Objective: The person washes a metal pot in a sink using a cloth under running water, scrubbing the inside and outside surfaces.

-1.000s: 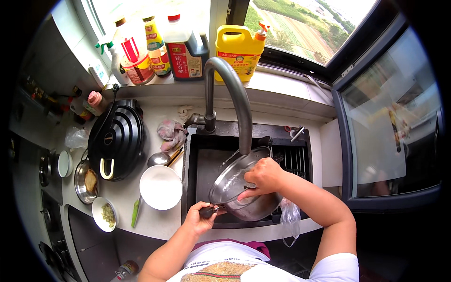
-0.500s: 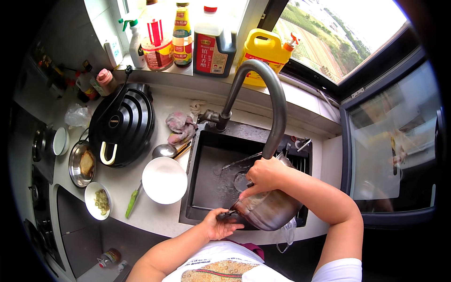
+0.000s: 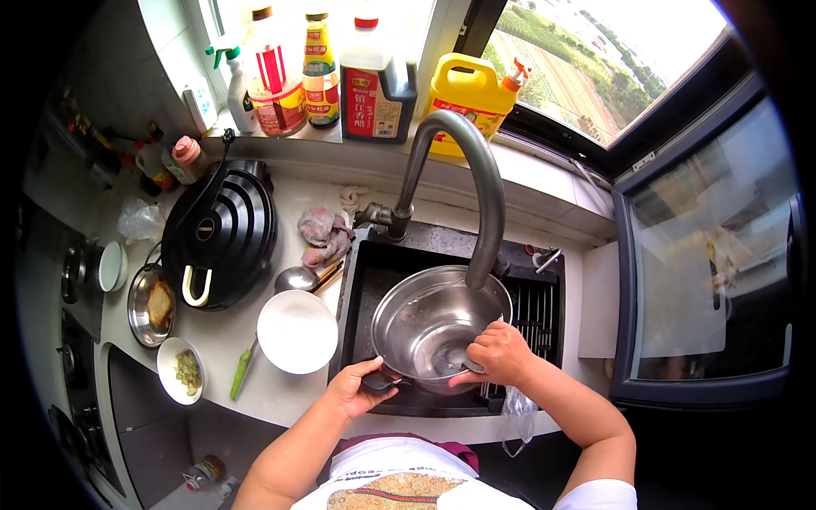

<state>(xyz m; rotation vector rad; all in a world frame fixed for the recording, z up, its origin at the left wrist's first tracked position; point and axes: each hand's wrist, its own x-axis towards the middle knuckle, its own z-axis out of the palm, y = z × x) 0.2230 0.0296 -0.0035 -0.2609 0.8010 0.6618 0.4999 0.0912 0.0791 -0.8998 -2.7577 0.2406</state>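
Pot [image 3: 416,310] just right of centre frame, in or just over the sink [image 3: 357,289]. Mouth up toward camera; slight tilt, if any, hard to tell. Black handle [image 3: 375,384] pointing lower left; long axis through handle from lower left to upper right.

Left hand [image 3: 357,387] half closed on handle, with thumb along top and fingers beneath. Right hand [image 3: 503,353] at lower right of rim, with fingers curled together and thumb stretched low against the outer wall; cannot tell what, if anything, is pinched there.

Faucet [image 3: 491,191] arching over pot, with spout end at its upper right rim. Clear bag [image 3: 518,415] below right hand. Left of sink: white bowl [image 3: 297,331], ladle [image 3: 297,279], crumpled cloth [image 3: 323,234]. Farther left: black griddle [image 3: 223,242]. Upper frame: yellow jug [image 3: 466,93] on sill.
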